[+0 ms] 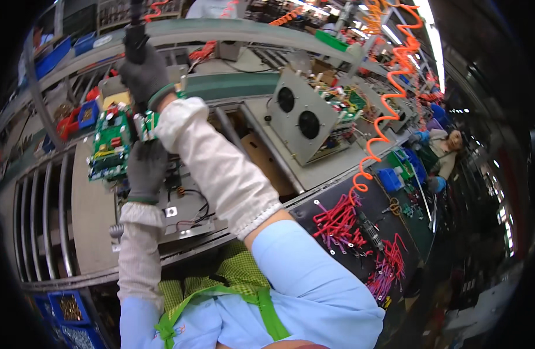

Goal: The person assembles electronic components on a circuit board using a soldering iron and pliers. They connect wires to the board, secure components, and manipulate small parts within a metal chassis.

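Observation:
My right hand (144, 80), in a dark grey glove, is wrapped around an upright black power screwdriver (136, 42) hanging from above. Its lower end is hidden by my hand and the parts below. My left hand (147, 170), gloved too, is beneath it with fingers closed and pointing away from me. Whatever those fingers hold is hidden. Beside them a green circuit board (110, 145) with white and red components stands on an open metal chassis (183, 220). Black cables lie on the chassis near my left wrist.
To the right stands a grey metal unit with two black fans (297, 116). Red and purple cables with ring terminals (343, 224) lie on a dark mat. An orange coiled hose (379, 136) hangs over it. Metal rollers (46, 215) flank the work on the left. A co-worker (445, 151) is at the far right.

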The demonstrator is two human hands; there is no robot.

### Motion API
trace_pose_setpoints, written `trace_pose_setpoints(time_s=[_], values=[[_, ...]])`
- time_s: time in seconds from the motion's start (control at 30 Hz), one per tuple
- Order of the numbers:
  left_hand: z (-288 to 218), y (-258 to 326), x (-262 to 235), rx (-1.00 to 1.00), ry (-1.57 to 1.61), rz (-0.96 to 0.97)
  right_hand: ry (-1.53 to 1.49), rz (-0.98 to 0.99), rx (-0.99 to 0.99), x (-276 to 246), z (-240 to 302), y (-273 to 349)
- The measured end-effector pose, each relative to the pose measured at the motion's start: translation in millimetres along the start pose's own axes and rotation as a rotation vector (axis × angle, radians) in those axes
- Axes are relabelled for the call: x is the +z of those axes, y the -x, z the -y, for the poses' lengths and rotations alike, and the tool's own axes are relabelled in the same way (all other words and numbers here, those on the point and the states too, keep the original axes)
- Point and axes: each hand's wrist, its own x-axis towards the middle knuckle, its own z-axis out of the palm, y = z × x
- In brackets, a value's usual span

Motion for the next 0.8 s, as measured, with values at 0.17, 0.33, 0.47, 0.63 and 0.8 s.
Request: trace_pose_setpoints(time_s=[0.17, 0.33, 0.47, 0.63, 0.8], values=[[1, -6, -7, -0.377, 1.294, -0.095, -0.028, -0.037, -0.050, 4, 9, -3], [-43, 14, -8, -0.483, 1.317, -0.061, -0.026, -0.012, 0.014, -2, 20, 5], [-91, 50, 2, -0.464, 1.243, 0.086, 0.103, -0.081, -0.111, 5, 2, -6], [-78, 97, -16, -0.399, 1.325, 0.342, -0.015, 0.031, -0.035, 0, 34, 4], [-126, 128, -19, -0.512, 0.650, 0.140, 0.012, 0.181, 0.190, -91, 143, 68]])
